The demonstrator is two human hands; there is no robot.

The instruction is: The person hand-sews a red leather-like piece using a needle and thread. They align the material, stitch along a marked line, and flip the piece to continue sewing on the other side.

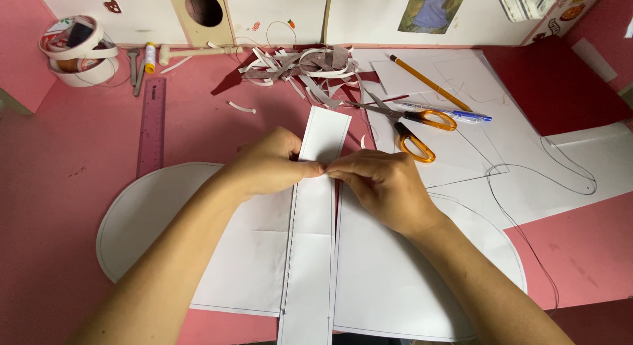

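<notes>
A long white paper strip [310,253] lies lengthwise down the middle of the pink table, with a dashed line along its left edge. My left hand [267,166] and my right hand [382,183] meet over it, fingertips pinching the strip from both sides near its upper part. Under the strip lie two large white paper pieces with rounded outer edges, the left piece [158,220] and the right piece [395,279].
Orange-handled scissors [412,131], a yellow pencil [428,81] and a blue pen [455,112] lie on white sheets at the upper right. Paper scraps [303,65] pile at the top middle. A purple ruler [151,124], tape rolls [79,48] and a dark red sheet [554,85] are around.
</notes>
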